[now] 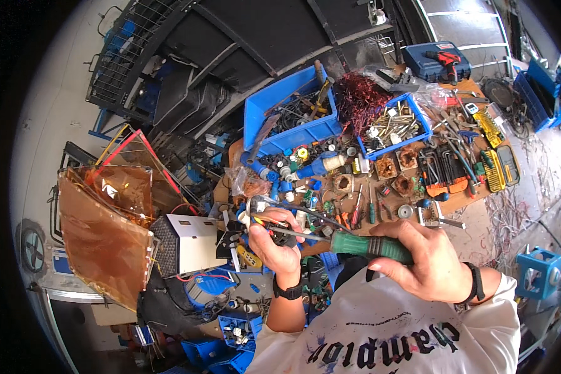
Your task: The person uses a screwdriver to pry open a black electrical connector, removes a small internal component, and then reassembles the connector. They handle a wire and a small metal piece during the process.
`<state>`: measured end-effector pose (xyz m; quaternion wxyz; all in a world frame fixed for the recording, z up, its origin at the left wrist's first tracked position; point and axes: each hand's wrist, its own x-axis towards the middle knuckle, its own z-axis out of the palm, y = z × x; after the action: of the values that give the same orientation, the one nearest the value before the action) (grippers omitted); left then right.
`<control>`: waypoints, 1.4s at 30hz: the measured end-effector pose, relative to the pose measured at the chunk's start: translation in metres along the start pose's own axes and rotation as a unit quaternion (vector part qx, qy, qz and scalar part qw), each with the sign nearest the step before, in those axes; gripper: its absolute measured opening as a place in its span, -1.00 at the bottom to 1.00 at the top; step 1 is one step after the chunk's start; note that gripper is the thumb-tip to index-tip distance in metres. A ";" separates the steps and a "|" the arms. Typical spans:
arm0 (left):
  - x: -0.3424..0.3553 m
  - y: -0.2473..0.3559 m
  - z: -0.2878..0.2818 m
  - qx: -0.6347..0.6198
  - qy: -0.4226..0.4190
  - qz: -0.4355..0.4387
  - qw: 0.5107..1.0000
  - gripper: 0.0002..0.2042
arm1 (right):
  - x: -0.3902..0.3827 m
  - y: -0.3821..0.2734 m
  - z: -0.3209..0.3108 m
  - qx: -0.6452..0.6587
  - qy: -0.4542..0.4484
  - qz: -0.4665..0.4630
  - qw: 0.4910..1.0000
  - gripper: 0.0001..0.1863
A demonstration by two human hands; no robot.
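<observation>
Right hand [439, 265] wrapped round green-handled screwdriver [371, 245], shaft aimed leftward; left hand [279, 248] curled on small dark fitting [283, 237], presumably bracing it. Hands apart above bench [460, 202]; tip contact I cannot confirm.

Workbench [460, 201]: brown wooden top, centre to right of frame. Rear boundary, upper centre: black panels [271, 28] set in a dark metal frame [263, 67]. Upper left: dark wire-mesh rack [134, 53], adjoining a pale, smooth surface [50, 134]; wall or floor cannot be determined. Upper right: pale panel [464, 26] divided by white bars. Floor [511, 212], right: light-toned, strewn with thin wires. Illumination: strongest at the right edge, where surfaces wash out.
</observation>
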<state>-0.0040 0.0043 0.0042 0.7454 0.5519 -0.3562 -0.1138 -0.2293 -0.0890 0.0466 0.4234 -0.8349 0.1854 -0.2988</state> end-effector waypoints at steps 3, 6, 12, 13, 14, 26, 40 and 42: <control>-0.003 -0.005 0.001 -0.020 -0.005 -0.010 1.000 -0.50 | -0.001 0.002 0.003 -0.026 0.013 -0.023 0.999 -0.60; -0.005 -0.008 -0.003 -0.021 0.008 -0.014 1.000 -0.50 | 0.002 0.012 0.011 -0.077 0.041 -0.098 0.991 -0.59; -0.005 -0.012 -0.019 -0.015 0.044 -0.028 0.999 -0.50 | 0.018 0.013 0.023 -0.204 0.084 -0.239 0.946 -0.57; -0.004 -0.014 -0.024 -0.018 0.048 -0.026 0.998 -0.50 | 0.022 0.011 0.026 -0.170 0.068 -0.201 0.962 -0.57; -0.002 -0.014 -0.028 -0.019 0.052 -0.024 0.998 -0.50 | 0.026 0.007 0.031 -0.137 0.052 -0.161 0.976 -0.56; 0.041 -0.021 -0.095 -0.058 0.028 -0.002 0.998 -0.53 | 0.077 -0.054 0.065 0.060 -0.116 0.083 0.988 -0.62; 0.088 -0.058 -0.158 -0.133 -0.020 -0.037 0.990 -0.53 | 0.122 -0.093 0.150 0.228 -0.098 0.383 0.890 -0.56; 0.091 -0.060 -0.161 -0.137 -0.025 -0.032 0.990 -0.53 | 0.121 -0.094 0.162 0.141 -0.075 0.299 0.941 -0.56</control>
<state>0.1805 0.0509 -0.0351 0.8010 0.4522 -0.3382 -0.1989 -0.0263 -0.0068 0.0901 0.6191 -0.6928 0.3504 -0.1182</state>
